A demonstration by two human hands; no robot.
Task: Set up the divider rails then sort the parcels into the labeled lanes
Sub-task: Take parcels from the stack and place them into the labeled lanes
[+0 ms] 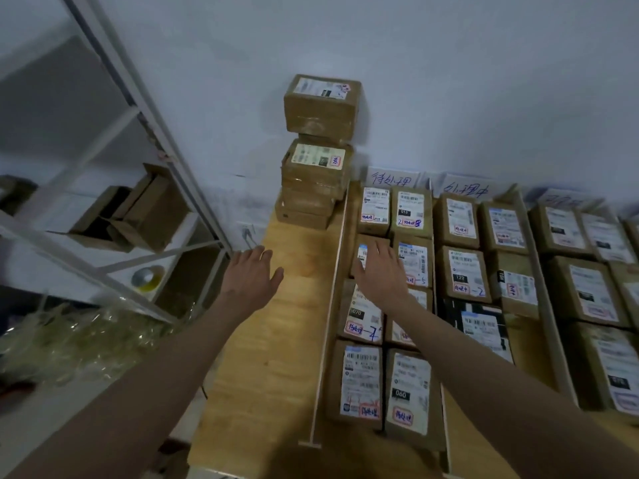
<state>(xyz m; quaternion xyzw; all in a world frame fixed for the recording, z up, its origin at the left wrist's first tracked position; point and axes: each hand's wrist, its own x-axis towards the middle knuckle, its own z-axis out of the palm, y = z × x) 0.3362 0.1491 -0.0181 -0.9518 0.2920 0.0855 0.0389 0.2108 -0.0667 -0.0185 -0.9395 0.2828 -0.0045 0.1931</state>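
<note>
Fingers of the right hand [378, 271] are laid flat on a parcel [366, 252], seating it in-lane; the left hand [250, 274], spread, holds nothing.

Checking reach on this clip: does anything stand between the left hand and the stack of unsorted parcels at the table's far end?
Nothing visible does. The left hand hovers open over bare tabletop, and only clear wood lies between it and the stack of parcels. The divider rail runs alongside, right of that path.
</note>
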